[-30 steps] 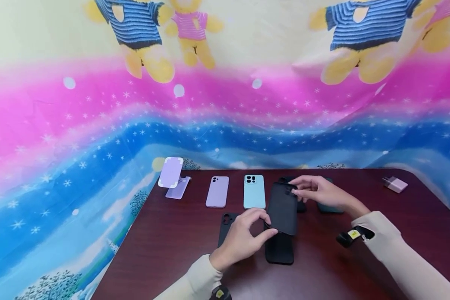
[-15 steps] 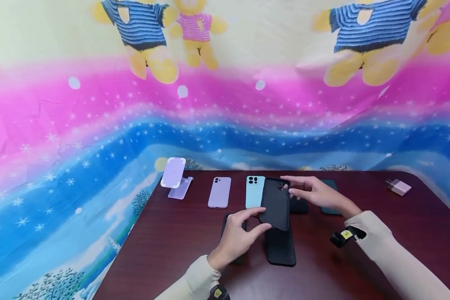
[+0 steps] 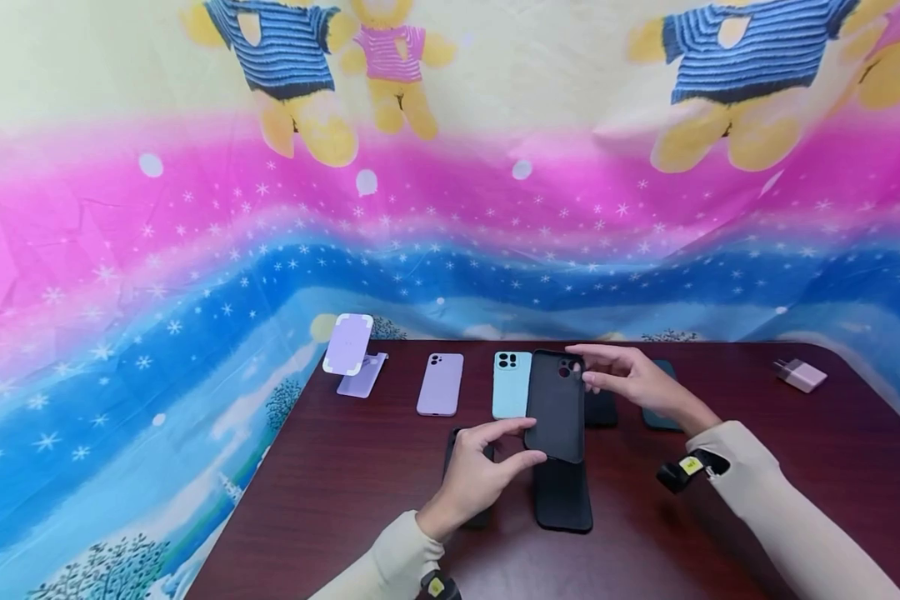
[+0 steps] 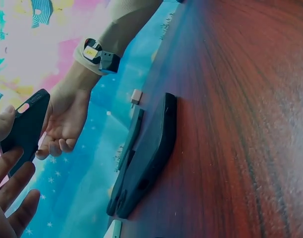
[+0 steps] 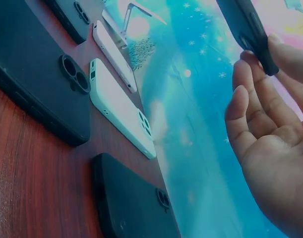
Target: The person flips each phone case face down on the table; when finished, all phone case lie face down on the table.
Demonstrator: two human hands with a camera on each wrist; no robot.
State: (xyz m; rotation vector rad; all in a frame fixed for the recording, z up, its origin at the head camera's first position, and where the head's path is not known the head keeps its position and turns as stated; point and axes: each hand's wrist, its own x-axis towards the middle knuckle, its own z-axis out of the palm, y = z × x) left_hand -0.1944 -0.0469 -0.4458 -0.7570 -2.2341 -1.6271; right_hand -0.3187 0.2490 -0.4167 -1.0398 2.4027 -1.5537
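Observation:
A black phone case (image 3: 557, 408) is held up over the table, its hollow inner side and camera cutout facing the head view. My left hand (image 3: 476, 475) pinches its lower left corner between thumb and fingers. At the upper right corner, beside the camera cutout, my right hand (image 3: 641, 383) grips the edge. The left wrist view shows an end of the held case (image 4: 30, 121) with a port slot. Below it on the table lies another black phone case (image 3: 562, 500), and a further black case (image 3: 453, 448) is partly hidden behind my left hand.
A lilac phone case (image 3: 440, 385) and a light blue one (image 3: 510, 396) lie along the back. Right of them are a black case (image 3: 602, 410) and a dark green one (image 3: 663, 417), both partly covered. A lilac phone stand (image 3: 348, 346) and a charger plug (image 3: 801, 376) flank them.
The held case has turned from showing its outer back to showing its hollow inside, and sits slightly left of its first position. Both hands have kept hold of it.

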